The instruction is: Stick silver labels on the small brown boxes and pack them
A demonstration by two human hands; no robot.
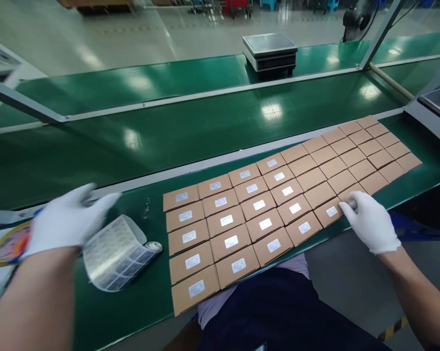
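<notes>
A gloved right grip (pixel 369 222), half-curled, rests its fingertips (pixel 347 201) on a labelled kraft box (pixel 331 211) at 4 o'clock in a grid of boxes (pixel 249 214) on a green conveyor belt (pixel 95 292); the blurred left grip (pixel 68 222) spreads open, empty, beside a label roll (pixel 119 253) at 9 o'clock.

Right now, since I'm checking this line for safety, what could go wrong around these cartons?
The gloved right hand rests its fingers on a kraft carton in a tightly packed grid, so a push could perhaps shift neighbouring rows. The front cartons sit at the green belt's near edge and might slip off. The blurred left hand is just above the curling label roll, which it could knock.
</notes>
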